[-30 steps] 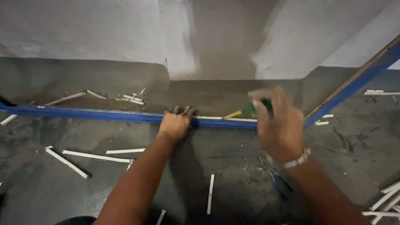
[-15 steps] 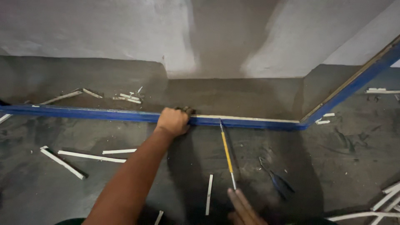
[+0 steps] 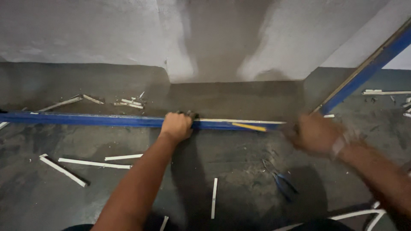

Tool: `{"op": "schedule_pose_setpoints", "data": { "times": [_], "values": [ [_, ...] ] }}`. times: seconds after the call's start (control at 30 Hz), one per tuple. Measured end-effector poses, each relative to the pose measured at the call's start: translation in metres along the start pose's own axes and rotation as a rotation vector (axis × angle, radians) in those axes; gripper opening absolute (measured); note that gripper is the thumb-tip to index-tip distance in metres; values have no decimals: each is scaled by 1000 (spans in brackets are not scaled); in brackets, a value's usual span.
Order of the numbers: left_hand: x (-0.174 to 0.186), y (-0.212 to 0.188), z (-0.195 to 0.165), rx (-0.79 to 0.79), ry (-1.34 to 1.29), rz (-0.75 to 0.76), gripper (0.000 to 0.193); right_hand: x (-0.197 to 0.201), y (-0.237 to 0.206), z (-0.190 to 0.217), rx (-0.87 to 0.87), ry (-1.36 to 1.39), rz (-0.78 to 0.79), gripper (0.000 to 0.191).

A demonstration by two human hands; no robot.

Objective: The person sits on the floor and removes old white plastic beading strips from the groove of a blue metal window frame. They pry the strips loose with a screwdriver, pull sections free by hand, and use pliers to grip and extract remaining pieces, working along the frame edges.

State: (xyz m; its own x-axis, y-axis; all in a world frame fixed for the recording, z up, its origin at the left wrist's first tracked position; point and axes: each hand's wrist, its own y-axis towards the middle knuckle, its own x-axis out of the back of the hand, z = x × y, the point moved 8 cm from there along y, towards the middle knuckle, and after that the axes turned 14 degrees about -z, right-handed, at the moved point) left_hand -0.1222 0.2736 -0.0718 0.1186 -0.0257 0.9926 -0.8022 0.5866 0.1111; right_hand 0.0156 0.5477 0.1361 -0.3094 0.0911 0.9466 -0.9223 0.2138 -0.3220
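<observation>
On the floor, left hand (image 3: 176, 127) fingers clamp the blue bar (image 3: 85, 119); right hand (image 3: 314, 133) is blurred near a yellow pencil (image 3: 249, 127), its fingers' state unclear.

1. Left hand (image 3: 177, 126): bare, no glove, no ring or band visible on the parts that show.
2. Left forearm: bare from wrist to elbow; no sleeve, strap or watch in view.
3. Right hand (image 3: 316, 134): bare, heavily motion-blurred, so the fingers cannot be told apart.
4. Right wrist: a pale, light-coloured wristband (image 3: 341, 143) circles it, smeared by blur; whether it is a watch or a bracelet cannot be told.
5. Right forearm: bare above the wristband, no sleeve showing up to the frame edge.
6. Bottom edge: a dark strip between the arms, too dim to tell.
</observation>
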Motion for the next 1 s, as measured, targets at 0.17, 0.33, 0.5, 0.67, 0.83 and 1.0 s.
{"op": "schedule_pose_setpoints", "data": {
  "times": [0.17,0.33,0.5,0.67,0.83,1.0],
  "values": [
    [-15,4,2,9,33,154,25,37,43,77,114,-286,141,35],
    [-5,7,3,-51,6,-36,24,-33,-7,52,131,-157,31,22],
    [-14,2,3,-43,5,129,23,-205,-85,-5,-208,520,-231,40],
    [3,1,4,12,-9,78,33,-356,-104,67,-672,1583,-105,34],
    [27,0,5,151,-77,-20,65,-342,-119,127,-940,1766,74,46],
    [34,7,2,298,-162,-29,55,-303,-126,134,-891,1848,114,51]
  ]
}}
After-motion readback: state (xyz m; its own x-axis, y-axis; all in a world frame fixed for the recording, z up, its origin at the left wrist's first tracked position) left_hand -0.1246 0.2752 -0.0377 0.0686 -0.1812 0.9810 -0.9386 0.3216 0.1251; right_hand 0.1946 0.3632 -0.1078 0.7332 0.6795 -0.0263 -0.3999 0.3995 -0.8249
